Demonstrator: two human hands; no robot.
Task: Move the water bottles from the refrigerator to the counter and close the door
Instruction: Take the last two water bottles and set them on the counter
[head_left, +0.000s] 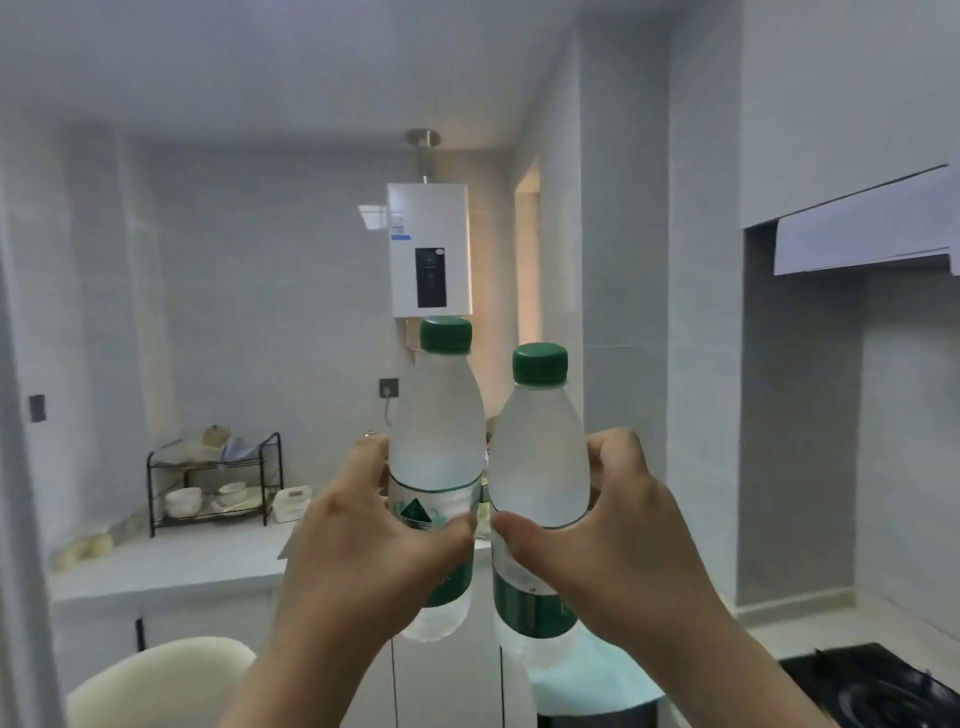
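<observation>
Head view: the left hand (363, 551) grips the left bottle (434, 467) and the right hand (613, 540) grips the right bottle (537, 467), both green-capped, upright, held side by side in the air, frosted with contents unclear. At 9 o'clock on the counter (171, 566) a rack (215, 480) holds bowls. A heater (428, 249) hangs at 12 o'clock.

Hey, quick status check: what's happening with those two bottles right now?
Left hand shut on left bottle. Right hand shut on right bottle. Both upright, in the air, not yet on counter. Nothing in the way.
</observation>
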